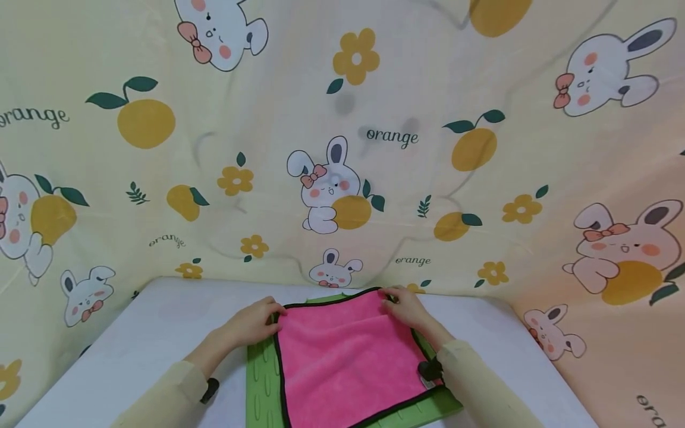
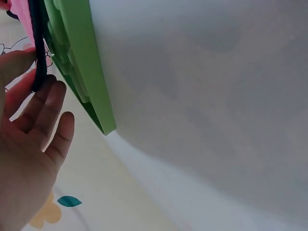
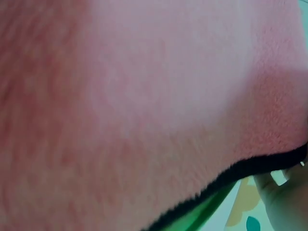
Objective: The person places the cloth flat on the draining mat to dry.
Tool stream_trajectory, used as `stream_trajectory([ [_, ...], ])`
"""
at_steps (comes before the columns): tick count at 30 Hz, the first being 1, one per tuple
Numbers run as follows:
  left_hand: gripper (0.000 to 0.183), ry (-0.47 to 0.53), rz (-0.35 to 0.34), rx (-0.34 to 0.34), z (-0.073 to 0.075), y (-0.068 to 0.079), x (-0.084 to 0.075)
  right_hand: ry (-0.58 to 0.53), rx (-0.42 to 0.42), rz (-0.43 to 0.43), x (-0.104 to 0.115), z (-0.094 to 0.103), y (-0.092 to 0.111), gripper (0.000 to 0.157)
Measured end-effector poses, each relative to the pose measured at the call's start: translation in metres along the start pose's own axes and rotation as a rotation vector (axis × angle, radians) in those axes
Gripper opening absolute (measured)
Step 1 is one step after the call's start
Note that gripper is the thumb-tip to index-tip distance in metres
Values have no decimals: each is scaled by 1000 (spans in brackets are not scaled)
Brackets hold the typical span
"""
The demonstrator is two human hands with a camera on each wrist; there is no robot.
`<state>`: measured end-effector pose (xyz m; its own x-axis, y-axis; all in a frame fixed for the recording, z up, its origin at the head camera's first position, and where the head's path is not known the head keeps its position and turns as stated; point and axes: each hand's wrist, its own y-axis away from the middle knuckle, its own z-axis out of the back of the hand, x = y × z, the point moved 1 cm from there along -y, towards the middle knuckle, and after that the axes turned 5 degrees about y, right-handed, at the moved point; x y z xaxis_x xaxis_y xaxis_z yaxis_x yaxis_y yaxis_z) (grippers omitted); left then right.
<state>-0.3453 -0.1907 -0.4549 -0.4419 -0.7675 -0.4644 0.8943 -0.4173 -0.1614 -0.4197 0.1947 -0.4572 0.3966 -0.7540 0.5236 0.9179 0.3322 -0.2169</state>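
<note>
A pink cloth (image 1: 342, 356) with black edging is spread over a green board (image 1: 259, 380) that has raised oval ridges. My left hand (image 1: 257, 321) pinches the cloth's far left corner between thumb and fingers; in the left wrist view the black edging hangs from that hand (image 2: 33, 125), beside the board's green side (image 2: 89, 62). At the far right corner, my right hand (image 1: 408, 308) pinches the cloth's edge. The cloth (image 3: 159, 96) fills most of the right wrist view, its fuzzy surface close to the camera, with part of the right hand (image 3: 288, 202) under the edging.
A white table (image 1: 171, 333) lies under the board. Behind and at both sides hangs a cream curtain (image 1: 299, 89) printed with rabbits, oranges and flowers. A small pale tag (image 1: 428, 383) shows at the cloth's near right corner. Dark wrist cameras (image 1: 210, 390) sit at both sleeves.
</note>
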Motion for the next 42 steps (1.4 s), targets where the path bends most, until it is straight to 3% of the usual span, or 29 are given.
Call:
stream_trajectory([
  [5, 32, -45, -9, -4, -1, 2, 2, 102, 89, 31, 5, -5, -1, 50],
  [10, 33, -97, -14, 5, -3, 4, 4, 188, 164, -32, 1, -10, 0, 51],
  [16, 33, -97, -17, -14, -4, 7, 3, 136, 122, 15, -6, -9, 3, 51],
  [24, 28, -132, -214, -110, -3, 20, -14, 127, 75, 82, -5, 12, 26, 46],
  [35, 22, -86, -382, -7, -10, 55, -49, 69, 68, 100, -3, 35, 82, 38],
  [42, 16, 15, -476, 79, -18, 75, -71, 44, 100, 74, -6, 43, 116, 36],
])
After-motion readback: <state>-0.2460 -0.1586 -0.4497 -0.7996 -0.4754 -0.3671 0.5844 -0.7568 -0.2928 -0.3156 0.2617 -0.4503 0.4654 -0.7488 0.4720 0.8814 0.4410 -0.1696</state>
